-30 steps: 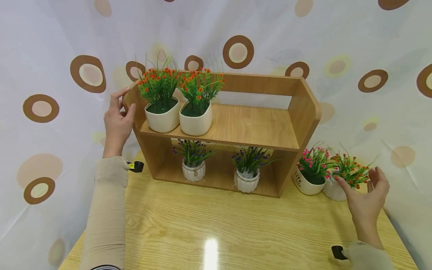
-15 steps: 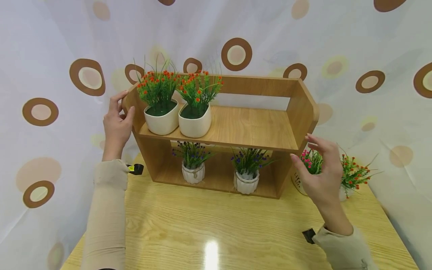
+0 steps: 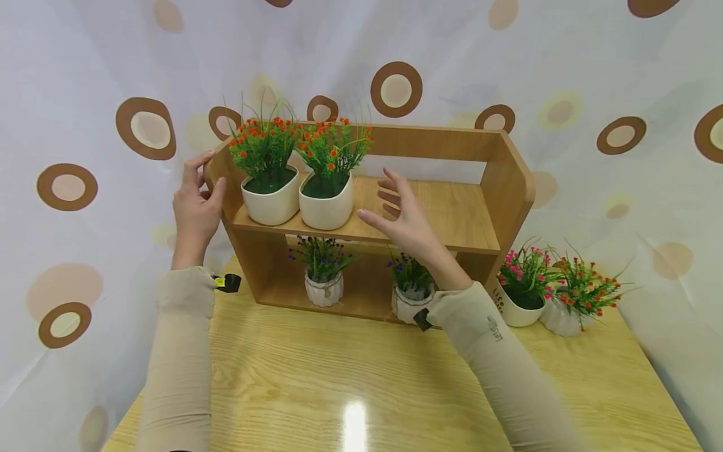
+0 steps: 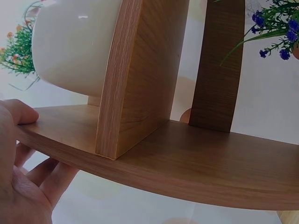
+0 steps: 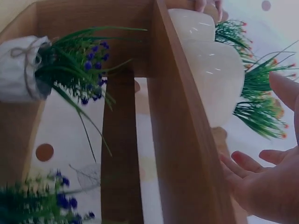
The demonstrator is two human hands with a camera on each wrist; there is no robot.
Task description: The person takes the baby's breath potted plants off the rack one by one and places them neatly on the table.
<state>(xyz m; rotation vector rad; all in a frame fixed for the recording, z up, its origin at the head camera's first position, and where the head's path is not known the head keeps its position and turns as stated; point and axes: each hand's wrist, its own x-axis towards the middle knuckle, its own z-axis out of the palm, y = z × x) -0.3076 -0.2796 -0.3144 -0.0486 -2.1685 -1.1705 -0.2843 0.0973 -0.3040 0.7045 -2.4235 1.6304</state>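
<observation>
My left hand (image 3: 196,210) grips the left side panel of a two-tier wooden shelf (image 3: 429,210), thumb on the inner face and fingers on the outer one, as the left wrist view shows. Two white pots stand side by side on the upper board: a left flowerpot (image 3: 271,201) and a right flowerpot (image 3: 326,207), each with orange flowers. My right hand (image 3: 409,220) is over the upper board, just right of the second flowerpot, its fingers spread and nothing in them. In the right wrist view its fingers (image 5: 247,163) appear beside the upper board's front edge.
On the lower tier stand two small white pots with purple flowers, a left one (image 3: 324,289) and a right one (image 3: 408,306) partly behind my right forearm. Right of the shelf, a pink-flowered "Life" pot (image 3: 522,307) and a red-flowered white pot (image 3: 562,317) stand on the wooden table (image 3: 294,376).
My right hand has swept left from beside the pots at the far right, past the shelf's right panel, to the upper board near the second flowerpot. My left hand keeps its place.
</observation>
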